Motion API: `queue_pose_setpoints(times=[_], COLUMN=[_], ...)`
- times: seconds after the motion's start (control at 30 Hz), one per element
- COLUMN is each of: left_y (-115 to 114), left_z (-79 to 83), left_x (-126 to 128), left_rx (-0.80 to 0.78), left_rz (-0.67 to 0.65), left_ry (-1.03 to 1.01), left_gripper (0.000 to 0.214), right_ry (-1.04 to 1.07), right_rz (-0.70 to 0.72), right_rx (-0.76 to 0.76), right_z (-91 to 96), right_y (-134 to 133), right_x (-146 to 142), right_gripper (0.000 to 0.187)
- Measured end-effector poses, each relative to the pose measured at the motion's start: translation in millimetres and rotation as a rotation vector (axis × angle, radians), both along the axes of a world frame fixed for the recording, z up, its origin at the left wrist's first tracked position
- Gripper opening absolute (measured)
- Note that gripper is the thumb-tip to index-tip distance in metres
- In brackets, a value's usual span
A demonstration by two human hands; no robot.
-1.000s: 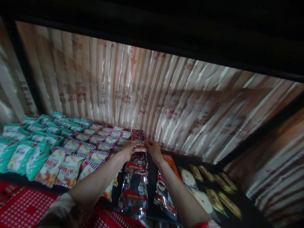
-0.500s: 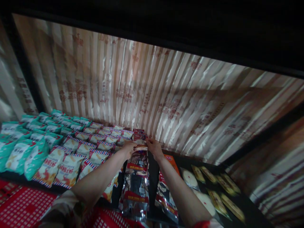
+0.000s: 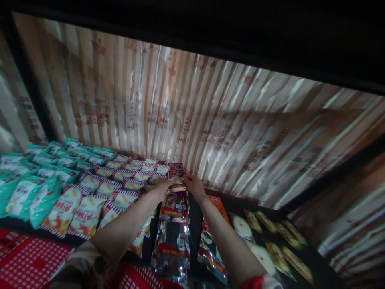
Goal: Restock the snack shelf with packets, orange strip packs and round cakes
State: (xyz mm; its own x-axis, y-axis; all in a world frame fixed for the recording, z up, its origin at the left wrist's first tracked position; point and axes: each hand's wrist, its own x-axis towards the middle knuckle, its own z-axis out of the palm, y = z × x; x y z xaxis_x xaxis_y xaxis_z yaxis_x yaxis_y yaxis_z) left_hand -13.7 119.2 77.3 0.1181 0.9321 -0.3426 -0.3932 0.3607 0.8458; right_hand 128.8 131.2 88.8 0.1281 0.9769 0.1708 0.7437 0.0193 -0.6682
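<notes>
At the far end of a column of dark red food packets, my left hand (image 3: 164, 188) pinches the left side of one dark red packet (image 3: 178, 181). My right hand (image 3: 194, 186) grips the same packet at its right edge, with the fingers closed. Part of the packet is covered by my fingers. Nearer to me in that column lie more dark packets, one with a glossy silver lower end (image 3: 173, 247). Under my right forearm another dark red packet (image 3: 210, 247) is partly hidden, with an orange packet (image 3: 218, 206) behind it.
Striped shrimp-snack bags (image 3: 86, 214) and teal snack bags (image 3: 22, 196) stand in rows on the left. White round packs (image 3: 242, 226) and yellow packs (image 3: 297, 263) lie on the right. Red baskets (image 3: 33, 257) are below. A dark beam (image 3: 192, 44) crosses overhead; crinkled sheeting (image 3: 168, 104) backs the shelf.
Both hands stay on the dark red packet at the back. My right hand has shifted very slightly left and up, and the packet's face shows a little more between the hands.
</notes>
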Motion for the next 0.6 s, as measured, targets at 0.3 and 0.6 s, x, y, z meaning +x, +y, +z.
queue_pose_setpoints(times=[0.3,0.6], left_y=[-14,-10], left_z=[12.3,-0.9], left_x=[-5,14], left_rx=[0.31,0.348], left_rz=[0.155,0.075], left_ry=[0.478,0.518], left_gripper=[0.025,0.02], right_ry=[-0.062,-0.147], right_rz=[0.016,0.047], right_rx=[-0.009,0.003], right_z=[4.1,3.3], right_y=[-5,-3], right_x=[-1,-5], right_gripper=[0.025,0.025])
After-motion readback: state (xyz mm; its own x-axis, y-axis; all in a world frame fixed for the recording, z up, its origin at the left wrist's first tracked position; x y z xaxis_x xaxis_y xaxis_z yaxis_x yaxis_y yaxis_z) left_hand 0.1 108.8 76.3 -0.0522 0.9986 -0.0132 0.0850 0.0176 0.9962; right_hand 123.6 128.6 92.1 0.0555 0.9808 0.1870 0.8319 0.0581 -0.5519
